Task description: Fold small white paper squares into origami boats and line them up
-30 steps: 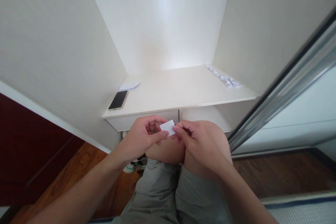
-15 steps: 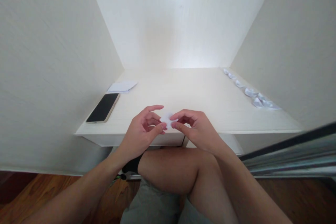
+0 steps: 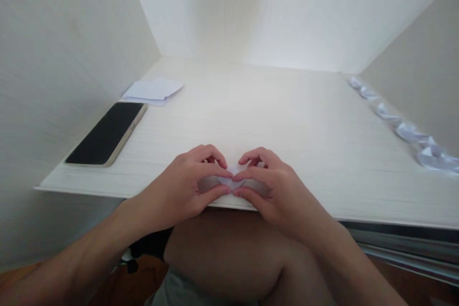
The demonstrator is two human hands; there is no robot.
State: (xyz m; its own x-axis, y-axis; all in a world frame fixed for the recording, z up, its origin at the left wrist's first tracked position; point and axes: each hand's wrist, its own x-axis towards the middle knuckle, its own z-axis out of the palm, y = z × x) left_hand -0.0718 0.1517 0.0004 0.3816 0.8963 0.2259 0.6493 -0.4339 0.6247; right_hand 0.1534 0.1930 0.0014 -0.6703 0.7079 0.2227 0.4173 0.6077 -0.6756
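Observation:
A small folded white paper (image 3: 229, 182) is held between my two hands, close to the front edge of the white table (image 3: 251, 119). My left hand (image 3: 193, 179) pinches its left side between thumb and index finger. On the other side, the thumb and index finger of my right hand (image 3: 272, 181) grip it too. The fingertips of both hands nearly meet at the middle of the paper. Fingers cover part of the paper, so its full folded shape is hidden.
At the left lies a dark-screened phone (image 3: 107, 134) in a pale case. Behind it is a small stack of white paper (image 3: 154, 90). Several folded white paper pieces (image 3: 407, 131) line the right wall. Side panels and a back panel enclose the table.
My view has moved closer to the table. The left hand's raised fingers have curled in, and both hands now pinch the paper symmetrically, resting lower over the tabletop edge.

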